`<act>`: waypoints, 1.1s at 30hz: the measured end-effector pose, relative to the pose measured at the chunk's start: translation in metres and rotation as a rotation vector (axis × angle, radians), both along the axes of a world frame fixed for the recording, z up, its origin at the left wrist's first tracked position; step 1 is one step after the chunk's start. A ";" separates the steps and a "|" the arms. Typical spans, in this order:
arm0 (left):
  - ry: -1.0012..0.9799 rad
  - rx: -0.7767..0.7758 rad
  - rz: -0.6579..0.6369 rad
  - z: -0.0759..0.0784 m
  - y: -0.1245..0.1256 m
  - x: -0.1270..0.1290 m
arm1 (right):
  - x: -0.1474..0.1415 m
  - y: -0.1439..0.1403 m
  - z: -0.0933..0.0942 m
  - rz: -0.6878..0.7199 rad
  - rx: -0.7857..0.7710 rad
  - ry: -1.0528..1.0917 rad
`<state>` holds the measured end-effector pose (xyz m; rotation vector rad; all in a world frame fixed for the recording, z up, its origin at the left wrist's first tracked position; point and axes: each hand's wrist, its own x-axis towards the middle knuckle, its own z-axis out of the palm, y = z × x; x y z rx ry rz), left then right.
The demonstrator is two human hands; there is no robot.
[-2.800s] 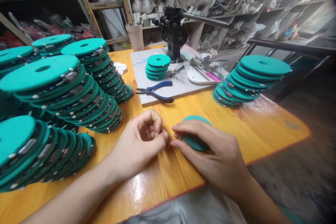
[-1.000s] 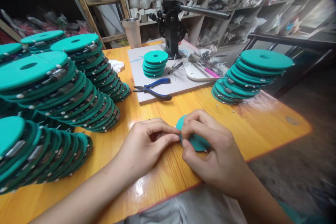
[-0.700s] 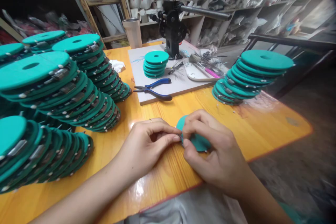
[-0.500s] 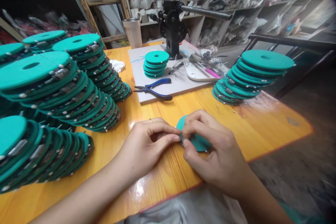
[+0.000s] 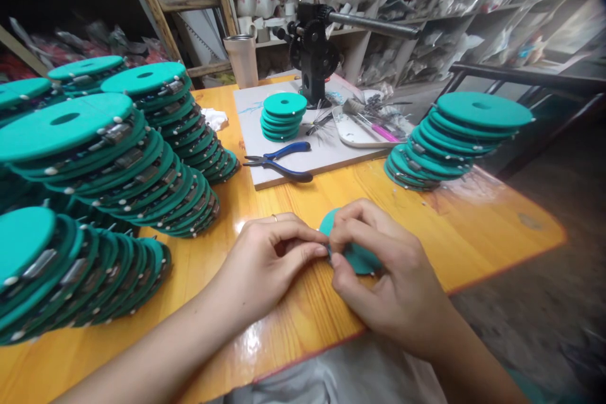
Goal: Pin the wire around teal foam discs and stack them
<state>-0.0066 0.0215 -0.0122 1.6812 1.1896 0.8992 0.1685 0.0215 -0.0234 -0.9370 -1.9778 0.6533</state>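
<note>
A round teal foam spool [image 5: 360,259] lies near the table's front edge, mostly covered by my right hand. Thumb and forefinger of my left hand [image 5: 269,259] are pressed together at the spool's left rim. My right hand [image 5: 388,271] bends over the spool, its thumb and fingertips pinched close to my left fingertips. Whatever thin thing lies between the fingertips is too small to make out. White pin heads show at the spool's edge.
Tall stacks of teal spools [image 5: 156,164] crowd the left side; another stack [image 5: 454,139] stands right. Blue-handled pliers [image 5: 281,161] lie on a white board [image 5: 246,120] with a small spool stack [image 5: 283,117], a black hand-crank machine [image 5: 312,53] and a tool tray [image 5: 350,136]. A cup [image 5: 241,62] stands behind.
The view has shifted very slightly. Both hands keep their pinch at the spool's rim, with no clear movement.
</note>
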 end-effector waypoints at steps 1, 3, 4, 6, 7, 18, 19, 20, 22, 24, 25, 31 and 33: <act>0.002 -0.002 0.001 0.000 0.000 0.000 | 0.000 0.000 0.000 0.001 -0.001 -0.001; 0.005 -0.003 0.003 0.000 0.000 0.000 | 0.000 0.000 0.000 -0.001 -0.002 -0.001; 0.006 0.000 0.002 -0.001 0.000 -0.001 | 0.000 0.000 0.000 -0.002 -0.002 -0.002; 0.014 0.017 -0.009 -0.001 0.000 -0.001 | 0.000 0.000 0.000 -0.004 -0.003 -0.006; 0.022 0.038 -0.020 -0.002 -0.001 -0.001 | 0.000 0.000 -0.001 -0.006 0.000 -0.009; -0.003 0.046 0.066 -0.002 -0.004 -0.004 | -0.003 -0.001 -0.003 -0.034 0.077 -0.071; -0.011 0.037 0.071 -0.002 -0.003 -0.004 | -0.003 -0.002 -0.003 -0.039 0.084 -0.073; -0.009 0.036 0.074 -0.002 -0.002 -0.004 | -0.002 -0.002 -0.003 -0.043 0.091 -0.077; -0.001 0.036 0.078 -0.001 -0.001 -0.004 | -0.002 -0.003 -0.004 -0.054 0.111 -0.083; 0.009 0.034 0.084 -0.001 0.000 -0.004 | -0.001 -0.003 -0.004 -0.069 0.148 -0.093; 0.017 0.042 0.083 -0.001 0.000 -0.004 | 0.000 -0.003 -0.004 -0.077 0.176 -0.100; 0.117 0.266 0.031 -0.003 -0.002 -0.007 | 0.005 -0.002 -0.005 -0.069 0.338 -0.147; 0.172 0.350 0.019 -0.004 -0.002 -0.009 | 0.006 -0.001 -0.005 -0.049 0.358 -0.154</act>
